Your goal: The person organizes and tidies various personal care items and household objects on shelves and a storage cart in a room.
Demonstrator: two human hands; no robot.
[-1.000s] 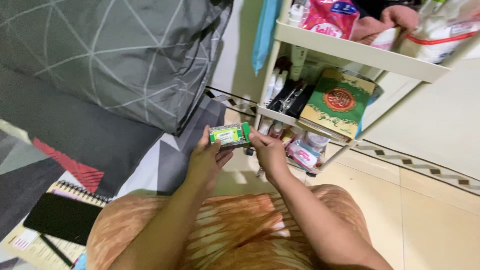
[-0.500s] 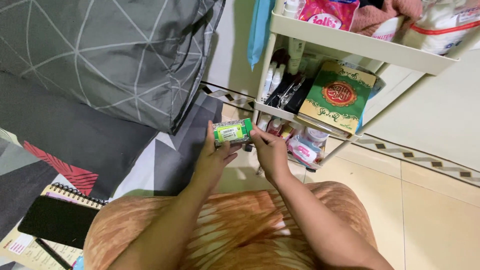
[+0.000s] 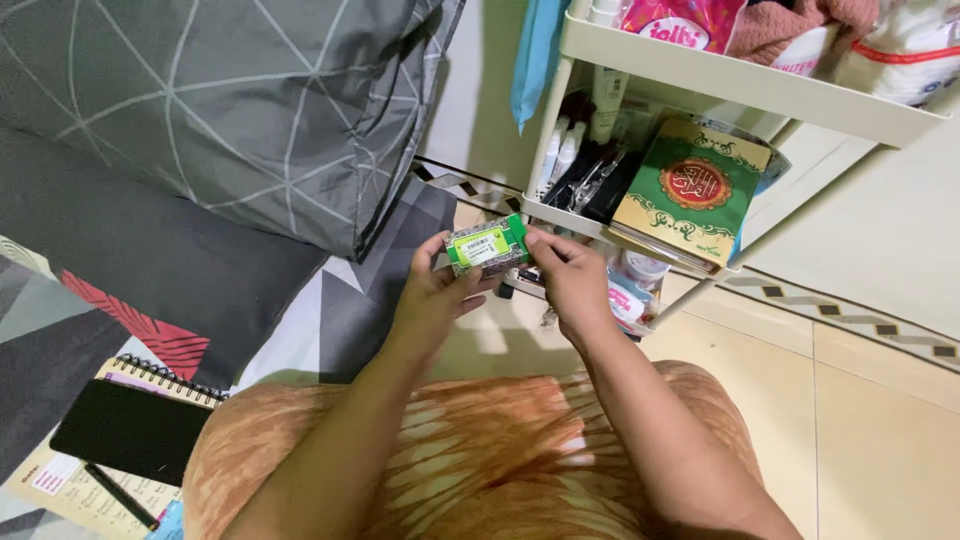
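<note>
Both hands grip a small green box with a white label: left hand clamped on its left end, right hand pinching its right end. Just beyond the right hand, a cream cart holds a green-and-gold book; a pink packet sits above.

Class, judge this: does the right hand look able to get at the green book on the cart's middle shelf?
Probably yes: the green book leans uncovered just beyond the right hand, though that hand holds the small green box.
</note>
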